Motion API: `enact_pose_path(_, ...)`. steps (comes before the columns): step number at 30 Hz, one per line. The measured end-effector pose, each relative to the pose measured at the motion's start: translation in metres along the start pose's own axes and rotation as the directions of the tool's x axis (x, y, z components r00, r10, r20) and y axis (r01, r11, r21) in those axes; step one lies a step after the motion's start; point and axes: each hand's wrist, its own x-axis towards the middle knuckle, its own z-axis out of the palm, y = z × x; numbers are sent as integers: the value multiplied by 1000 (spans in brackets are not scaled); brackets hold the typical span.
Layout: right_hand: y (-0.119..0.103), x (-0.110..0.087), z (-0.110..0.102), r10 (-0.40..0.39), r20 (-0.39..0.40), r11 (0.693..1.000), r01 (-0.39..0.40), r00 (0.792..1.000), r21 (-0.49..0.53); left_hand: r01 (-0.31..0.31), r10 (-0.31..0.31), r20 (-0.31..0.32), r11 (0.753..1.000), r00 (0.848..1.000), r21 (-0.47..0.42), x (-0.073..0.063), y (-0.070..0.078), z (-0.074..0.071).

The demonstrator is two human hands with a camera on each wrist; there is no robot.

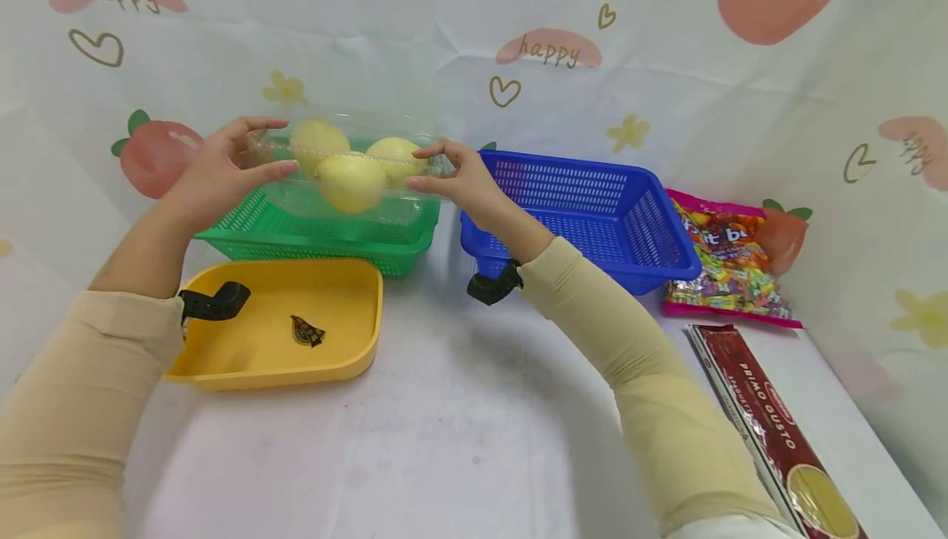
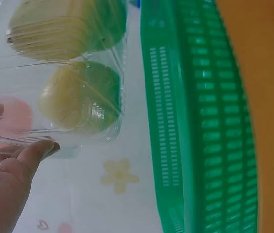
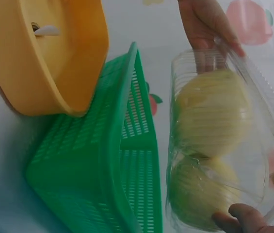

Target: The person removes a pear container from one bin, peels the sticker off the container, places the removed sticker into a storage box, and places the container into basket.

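Observation:
A clear plastic clamshell box (image 1: 285,197) holding three round, pale yellow fruits (image 1: 351,183) is raised over a green plastic basket (image 1: 396,257). My left hand (image 1: 222,164) grips its left end, the thumb on the near side; the left wrist view shows that thumb (image 2: 40,150) against the clear plastic. At the other end my right hand (image 1: 474,185) pinches the box between thumb and fingers. In the right wrist view, the box (image 3: 175,170) is beside the basket's open top, apart from its rim. Part of the basket's inside is hidden behind the box.
In front of the green basket sits a yellow tub (image 1: 326,366) with a small dark label (image 1: 306,331) inside. A blue basket (image 1: 585,267) stands to the right, beside a colourful candy bag (image 1: 729,259). A red spaghetti pack (image 1: 773,432) lies along the right edge.

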Motion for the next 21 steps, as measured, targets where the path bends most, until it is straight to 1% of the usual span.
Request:
enact_pose_path(4, 1, 13, 4, 45, -14, 998, -46, 999, -49, 17, -17, 0, 1000, 1000, -5, 4, -4, -6)
enact_pose_path(8, 3, 26, 10, 80, -6, 996, -80, 997, -36, 50, -50, -7, 999, 999, -18, 10, -10, -11)
enact_pose_path(11, 5, 33, 15, 95, 1, 995, -95, 995, -18, 78, -78, -20, 997, 997, -12, 16, -16, -16)
enact_pose_path(14, 8, 39, 19, 120, -13, 992, -120, 993, -27, 98, -97, -17, 995, 995, 24, 21, -20, -19)
enact_pose_path(18, 15, 47, 24, 151, -29, 988, -152, 988, -40, 116, -117, 7, 991, 993, 70, 24, -23, -22)
enact_pose_path(21, 20, 51, 27, 173, -35, 985, -174, 984, -20, 135, -137, 13, 987, 990, 92, 28, -26, -23)
